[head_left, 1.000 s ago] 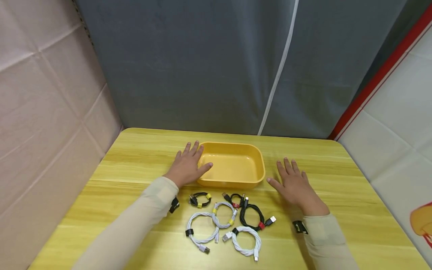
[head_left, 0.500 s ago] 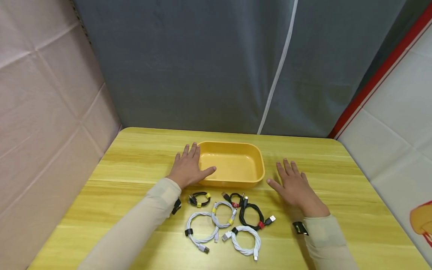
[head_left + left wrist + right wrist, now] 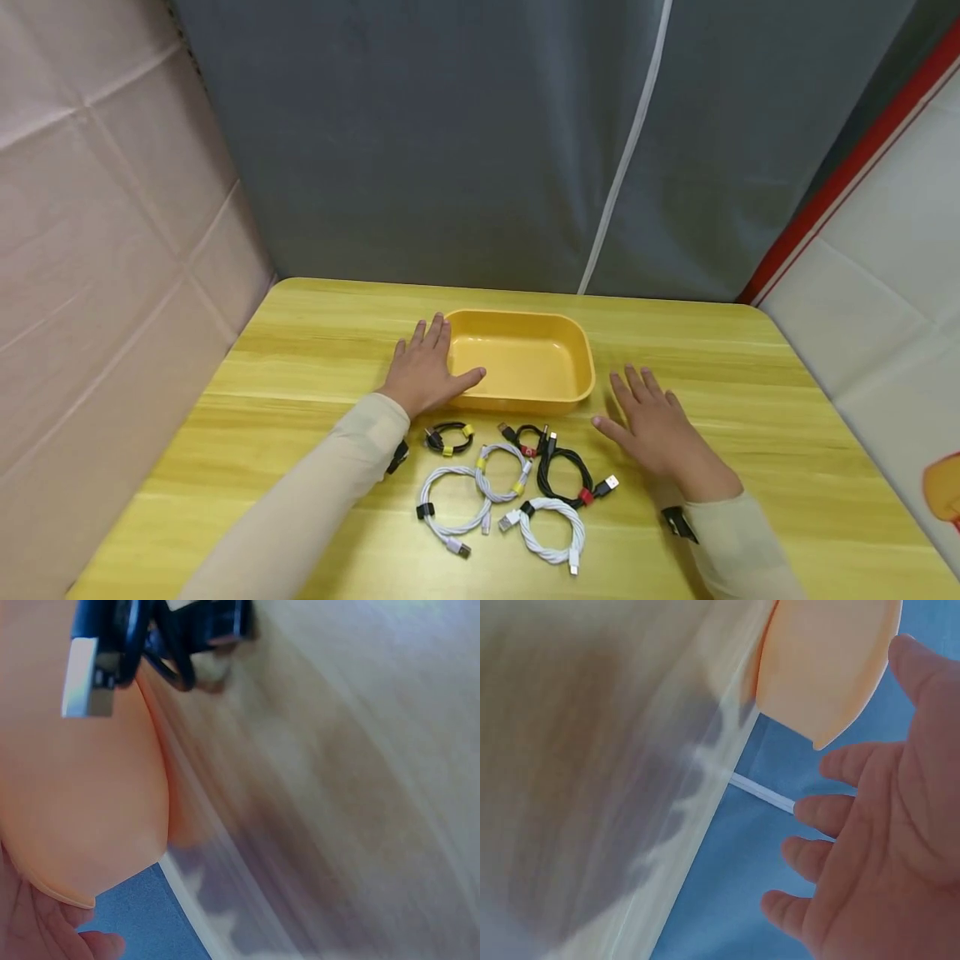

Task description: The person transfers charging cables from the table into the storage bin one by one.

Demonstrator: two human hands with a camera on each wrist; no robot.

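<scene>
Tray (image 3: 525, 367) sits mid-desk, long axis left-right, my left hand (image 3: 429, 373) flat against its left end, thumb over the rim, right hand (image 3: 654, 421) flat, released, just right of it.

A shallow yellow tray (image 3: 525, 398), rectangular with rounded corners, sits empty and upright near the middle of the wooden bench (image 3: 750, 400). The left hand (image 3: 426, 373) lies flat against its left end, thumb across the near rim; the right hand (image 3: 660, 425) hovers, fingers spread, just off the tray's right corner. In front of the tray lie six coiled cables: three white cables (image 3: 551, 533) and three black cables (image 3: 562, 477), each bound with a small coloured clip.
</scene>
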